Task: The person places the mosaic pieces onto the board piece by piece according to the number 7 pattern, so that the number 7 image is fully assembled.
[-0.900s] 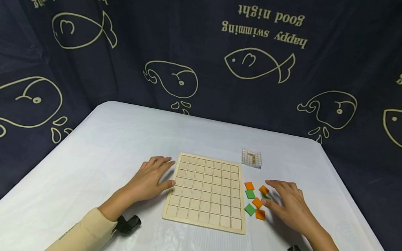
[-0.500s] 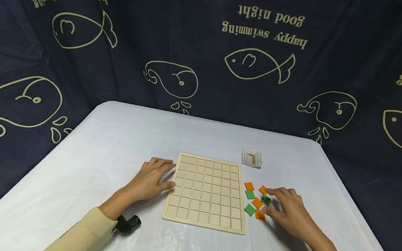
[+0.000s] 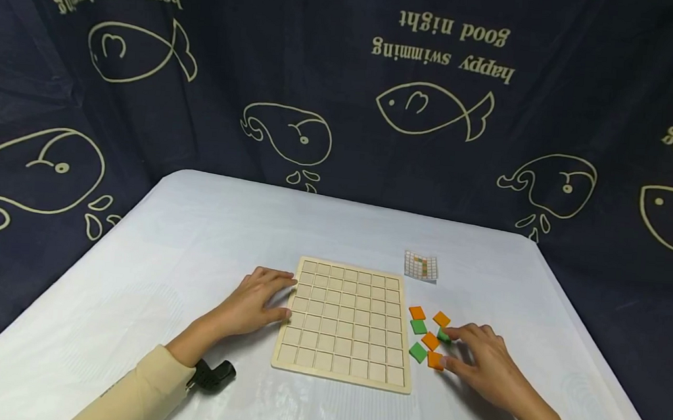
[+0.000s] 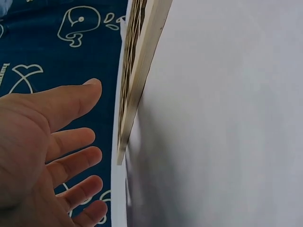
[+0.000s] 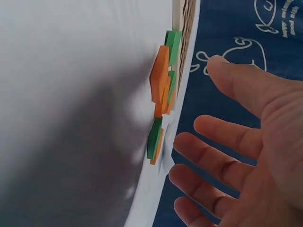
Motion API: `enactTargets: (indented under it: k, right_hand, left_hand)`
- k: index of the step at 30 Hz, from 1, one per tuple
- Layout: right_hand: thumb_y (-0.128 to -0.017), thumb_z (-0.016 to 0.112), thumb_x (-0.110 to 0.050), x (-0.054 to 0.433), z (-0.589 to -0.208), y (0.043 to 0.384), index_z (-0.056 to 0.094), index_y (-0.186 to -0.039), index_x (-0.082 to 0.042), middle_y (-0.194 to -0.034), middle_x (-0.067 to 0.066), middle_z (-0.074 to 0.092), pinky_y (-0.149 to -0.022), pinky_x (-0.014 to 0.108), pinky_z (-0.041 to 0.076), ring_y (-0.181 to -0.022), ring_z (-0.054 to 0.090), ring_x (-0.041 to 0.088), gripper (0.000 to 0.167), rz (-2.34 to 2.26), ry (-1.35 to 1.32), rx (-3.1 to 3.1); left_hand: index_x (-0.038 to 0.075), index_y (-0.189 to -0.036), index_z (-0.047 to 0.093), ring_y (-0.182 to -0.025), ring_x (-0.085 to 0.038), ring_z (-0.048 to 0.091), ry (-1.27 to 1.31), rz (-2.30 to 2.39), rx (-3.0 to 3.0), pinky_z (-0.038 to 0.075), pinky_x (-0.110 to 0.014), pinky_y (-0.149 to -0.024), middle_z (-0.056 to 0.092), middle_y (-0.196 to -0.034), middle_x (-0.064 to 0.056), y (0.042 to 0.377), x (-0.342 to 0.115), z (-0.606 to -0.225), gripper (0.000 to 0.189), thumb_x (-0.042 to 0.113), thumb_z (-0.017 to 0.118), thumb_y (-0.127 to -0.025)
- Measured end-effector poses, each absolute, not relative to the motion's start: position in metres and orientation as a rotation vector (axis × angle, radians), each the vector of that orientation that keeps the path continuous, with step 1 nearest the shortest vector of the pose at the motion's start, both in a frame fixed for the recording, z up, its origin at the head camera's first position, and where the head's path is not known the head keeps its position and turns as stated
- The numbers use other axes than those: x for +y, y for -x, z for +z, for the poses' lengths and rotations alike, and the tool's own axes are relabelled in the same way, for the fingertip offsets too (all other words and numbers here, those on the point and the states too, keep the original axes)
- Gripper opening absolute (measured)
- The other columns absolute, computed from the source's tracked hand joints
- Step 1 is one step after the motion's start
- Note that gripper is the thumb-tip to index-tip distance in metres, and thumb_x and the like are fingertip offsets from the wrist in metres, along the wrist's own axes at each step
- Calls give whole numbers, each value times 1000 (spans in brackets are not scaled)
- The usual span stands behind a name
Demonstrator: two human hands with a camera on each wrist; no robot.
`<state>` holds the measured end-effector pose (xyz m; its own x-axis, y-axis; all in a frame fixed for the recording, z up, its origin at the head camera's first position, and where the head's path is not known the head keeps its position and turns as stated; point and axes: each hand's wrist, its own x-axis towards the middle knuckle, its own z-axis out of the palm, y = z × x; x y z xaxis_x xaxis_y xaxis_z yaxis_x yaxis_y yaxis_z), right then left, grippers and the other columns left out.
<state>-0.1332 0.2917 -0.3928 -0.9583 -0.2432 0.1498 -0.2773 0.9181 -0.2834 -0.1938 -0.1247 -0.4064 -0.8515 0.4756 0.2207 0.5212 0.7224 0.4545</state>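
Observation:
A pale wooden grid board [image 3: 340,316] lies flat on the table in the head view. At its left edge is my left hand [image 3: 252,302], fingers loosely extended and nothing in them; the left wrist view shows them apart from the board. Several square orange and green tiles lie loose right of the board. My right hand [image 3: 481,360] hovers at their right side, its index finger by a green tile [image 3: 442,335] and its thumb by an orange tile [image 3: 435,360]. In the right wrist view its spread fingers hold nothing. The index finger partly hides the green tile in the head view.
A small card [image 3: 421,266] printed with a coloured grid pattern lies beyond the tiles. Other tiles near the board include an orange one [image 3: 417,312] and a green one [image 3: 418,352]. A dark cloth [image 3: 346,92] with fish drawings hangs behind the white table [image 3: 222,227].
My right hand has moved slightly nearer to me along the tiles, from the far orange tile to the green and near orange ones. My left hand has barely shifted.

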Motion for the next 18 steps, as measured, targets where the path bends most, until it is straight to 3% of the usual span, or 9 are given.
enactTargets:
  k: [10,18]
  right_hand:
    - [-74,78,-28,292,-400,129,68,-108,-15,-97,-6,64,-81,37,37,-95,50,15,38,453,-404,-2975]
    - [-74,78,-34,291,-400,128,68,-108,-17,-101,-6,63,-84,40,40,-97,50,14,39,487,-351,-3057]
  left_hand:
    - [8,-135,51,-132,-31,37,872,-905,-2857,32,-55,-105,45,-145,-10,197,-127,-412,58,27,70,-84]
    - [9,-136,49,-134,-31,36,886,-1036,-2871,32,-57,-106,43,-146,-9,198,-129,-415,59,26,70,-84]
